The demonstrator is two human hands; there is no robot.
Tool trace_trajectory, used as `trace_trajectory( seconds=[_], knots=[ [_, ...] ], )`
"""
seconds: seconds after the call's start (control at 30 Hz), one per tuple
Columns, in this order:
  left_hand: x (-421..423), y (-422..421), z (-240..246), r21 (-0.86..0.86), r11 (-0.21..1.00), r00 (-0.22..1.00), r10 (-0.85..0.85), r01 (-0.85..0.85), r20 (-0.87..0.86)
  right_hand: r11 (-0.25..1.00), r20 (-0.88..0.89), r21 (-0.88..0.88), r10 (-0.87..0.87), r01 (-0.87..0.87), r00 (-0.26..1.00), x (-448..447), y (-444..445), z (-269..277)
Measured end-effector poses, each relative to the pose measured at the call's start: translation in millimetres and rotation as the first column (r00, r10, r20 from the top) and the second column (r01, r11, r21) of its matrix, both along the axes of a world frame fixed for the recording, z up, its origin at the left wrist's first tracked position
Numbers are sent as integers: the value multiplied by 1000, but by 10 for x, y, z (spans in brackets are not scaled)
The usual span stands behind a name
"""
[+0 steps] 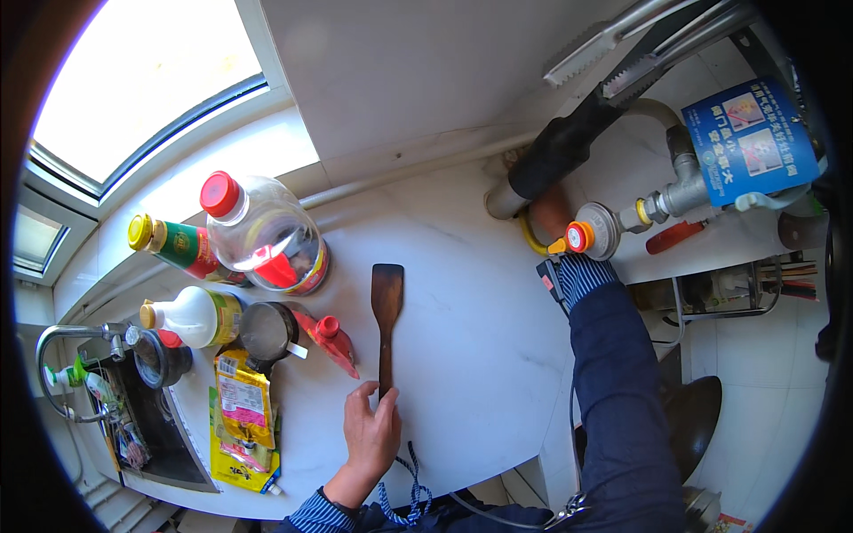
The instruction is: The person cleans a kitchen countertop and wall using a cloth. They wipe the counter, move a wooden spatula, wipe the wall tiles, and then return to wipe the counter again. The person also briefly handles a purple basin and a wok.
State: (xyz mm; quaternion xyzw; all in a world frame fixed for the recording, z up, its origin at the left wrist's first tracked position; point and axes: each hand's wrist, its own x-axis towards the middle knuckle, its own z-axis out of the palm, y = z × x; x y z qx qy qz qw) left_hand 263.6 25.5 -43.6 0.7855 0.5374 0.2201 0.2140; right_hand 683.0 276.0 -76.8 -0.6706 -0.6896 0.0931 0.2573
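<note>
A dark wooden spatula (386, 303) lies on the white marbled countertop (466, 320), blade pointing away from me. My left hand (373, 426) has thumb and fingers around the end of its handle. At the far right of the counter, my right hand (552, 208) reaches behind a gas regulator (598, 230) with an orange-red knob. The regulator and a yellow hose (531, 234) cover most of that hand, so its fingers and anything in them are hidden. Beside it rises a black-wrapped pipe (560, 150).
Left of the spatula stand a clear plastic jug (263, 226), a green-labelled bottle (183, 246), a white bottle (200, 316), a dark lidded jar (268, 331), a red pouch (330, 343) and seasoning packets (243, 400). A sink (150, 413) is farther left; a blue printed card (750, 143) hangs right.
</note>
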Motion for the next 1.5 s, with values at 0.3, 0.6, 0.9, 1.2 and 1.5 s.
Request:
trace_trajectory(
  seconds=[0.3, 0.6, 0.9, 1.2, 1.5],
  knots=[
    [94, 117, 170, 30, 995, 962, -95, 91, 256, 940, 188, -240, -200, 242, 962, 109, -823, -316],
    [96, 215, 326, 38, 987, 932, -160, 157, 325, 889, -113, -224, -431, 399, 895, -1074, -2855, 42],
    [18, 151, 350, 32, 984, 934, -174, 173, 312, 926, 139, 209, -347, 315, 927, -1113, -1543, -556],
    [149, 168, 444, 15, 973, 899, -219, 231, 379, 974, -384, -82, -227, 212, 895, -1940, -3289, 291],
    [342, 30, 376, -38, 941, 879, -299, 336, 372, 650, -312, 187, -672, 737, 672, 205, -2824, 255]
  ],
)
